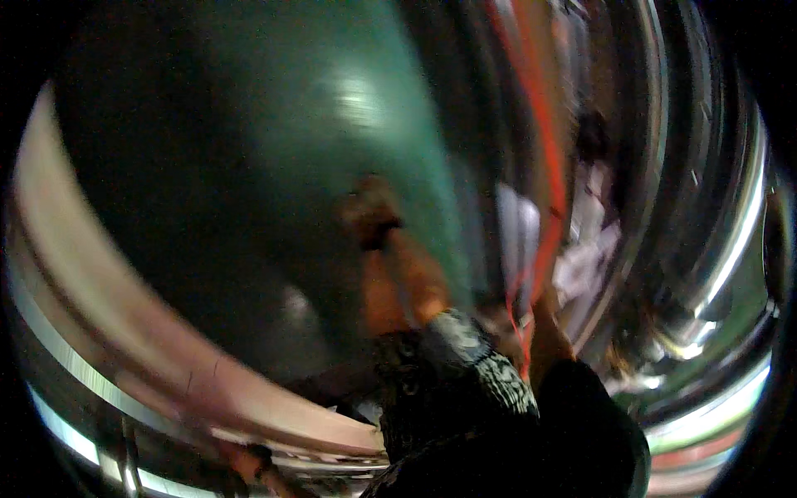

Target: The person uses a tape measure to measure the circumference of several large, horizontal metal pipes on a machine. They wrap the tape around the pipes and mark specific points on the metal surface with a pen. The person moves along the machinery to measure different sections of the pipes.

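Motion blur smears the whole head view. At the lower left my left hand, with a dark band at its wrist, is beside a long pale pinkish edge. Its fingers are too smeared to read. On the right, my right hand reaches out of a black sleeve, close to a red cord or strip and a pale, crumpled-looking bundle. Whether it grips either of them cannot be made out. Between the hands are my bare lower legs below black-and-white patterned shorts.
A dark green floor with a bright reflection lies ahead. The pale edge curves along its left side. To the right, dark and shiny long shapes run in streaks, with blurred clutter near them.
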The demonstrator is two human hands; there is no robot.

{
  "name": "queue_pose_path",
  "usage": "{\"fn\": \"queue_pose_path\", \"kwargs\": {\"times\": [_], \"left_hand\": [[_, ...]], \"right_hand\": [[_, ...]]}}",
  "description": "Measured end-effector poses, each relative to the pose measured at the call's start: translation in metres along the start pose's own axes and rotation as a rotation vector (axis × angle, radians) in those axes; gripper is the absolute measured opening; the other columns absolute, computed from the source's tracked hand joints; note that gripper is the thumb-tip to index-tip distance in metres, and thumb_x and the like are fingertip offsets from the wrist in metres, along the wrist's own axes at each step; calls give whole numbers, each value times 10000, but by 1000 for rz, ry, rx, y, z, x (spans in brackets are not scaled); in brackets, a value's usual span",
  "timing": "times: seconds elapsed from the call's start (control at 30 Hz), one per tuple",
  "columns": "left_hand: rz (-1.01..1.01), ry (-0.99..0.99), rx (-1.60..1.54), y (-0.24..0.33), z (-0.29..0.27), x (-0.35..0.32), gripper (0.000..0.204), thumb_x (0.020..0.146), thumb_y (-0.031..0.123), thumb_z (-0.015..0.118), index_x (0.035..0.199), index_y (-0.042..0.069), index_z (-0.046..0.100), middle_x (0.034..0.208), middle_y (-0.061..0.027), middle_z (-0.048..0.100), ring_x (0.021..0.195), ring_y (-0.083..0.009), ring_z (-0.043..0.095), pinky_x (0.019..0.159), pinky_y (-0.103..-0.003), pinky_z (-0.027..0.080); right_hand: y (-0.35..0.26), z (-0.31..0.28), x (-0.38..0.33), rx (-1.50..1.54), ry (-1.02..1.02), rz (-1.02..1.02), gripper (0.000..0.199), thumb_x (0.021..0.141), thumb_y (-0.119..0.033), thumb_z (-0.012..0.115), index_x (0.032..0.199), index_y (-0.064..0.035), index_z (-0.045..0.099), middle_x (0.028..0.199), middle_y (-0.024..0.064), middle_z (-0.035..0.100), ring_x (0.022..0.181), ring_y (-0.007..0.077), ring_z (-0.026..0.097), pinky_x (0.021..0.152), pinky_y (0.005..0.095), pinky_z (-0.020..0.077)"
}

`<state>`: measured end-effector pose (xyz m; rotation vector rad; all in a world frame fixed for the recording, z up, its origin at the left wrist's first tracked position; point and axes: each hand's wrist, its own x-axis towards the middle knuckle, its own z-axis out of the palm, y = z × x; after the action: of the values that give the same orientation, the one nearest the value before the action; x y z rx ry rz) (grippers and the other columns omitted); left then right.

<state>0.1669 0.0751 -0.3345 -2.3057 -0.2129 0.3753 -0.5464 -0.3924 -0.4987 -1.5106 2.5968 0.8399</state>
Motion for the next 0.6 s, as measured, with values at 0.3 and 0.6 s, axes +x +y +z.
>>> {"fn": "queue_pose_path", "kwargs": {"times": [0.3, 0.6], "left_hand": [[-71, -76, -458, -8, -33, -78, 551, 839, 375, 497, 1230, -1, 399, 1107, -233, 530, 853, -371, 580, 682, -438, 488], [694, -212, -1200, 36, -93, -191, 654, 802, 209, 597, 1324, 4, 261, 908, -150, 610, 738, -274, 588, 702, -370, 482]], "right_hand": [[-134, -32, -159, 205, -342, -357, 273, 794, -272, 528, 941, -48, 580, 896, 174, 612, 857, 340, 589, 729, 403, 467], [-234, -231, -270, 614, -678, -805, 299, 824, -274, 508, 990, -36, 578, 959, 210, 597, 892, 379, 568, 752, 403, 466]]}}
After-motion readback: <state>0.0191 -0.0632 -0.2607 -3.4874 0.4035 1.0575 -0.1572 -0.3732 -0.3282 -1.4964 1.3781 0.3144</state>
